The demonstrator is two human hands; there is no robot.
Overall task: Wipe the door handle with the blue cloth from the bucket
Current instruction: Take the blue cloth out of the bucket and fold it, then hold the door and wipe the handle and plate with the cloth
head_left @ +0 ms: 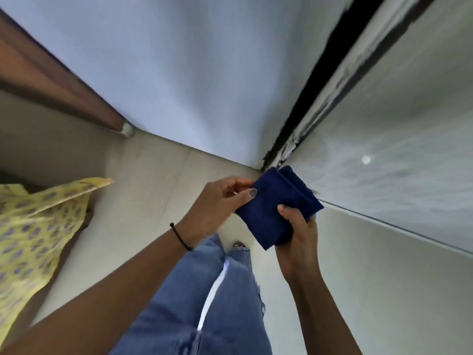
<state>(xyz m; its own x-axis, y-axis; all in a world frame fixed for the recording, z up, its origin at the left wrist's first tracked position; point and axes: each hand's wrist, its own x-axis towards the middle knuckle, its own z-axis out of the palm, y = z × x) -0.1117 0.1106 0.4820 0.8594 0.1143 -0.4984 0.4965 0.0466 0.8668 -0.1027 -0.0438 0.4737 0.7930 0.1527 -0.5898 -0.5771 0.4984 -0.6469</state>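
Observation:
A folded dark blue cloth is held in front of me, above the floor, by both hands. My left hand pinches its left edge between thumb and fingers. My right hand grips the cloth from below, thumb pressed on its front face. The cloth is doubled over into a thick square. No door handle and no bucket show in this view.
A white wall rises ahead, and a dark vertical gap separates it from a pale panel on the right. A brown wooden door edge stands at the left. Yellow patterned fabric hangs at lower left. My jeans and beige floor tiles lie below.

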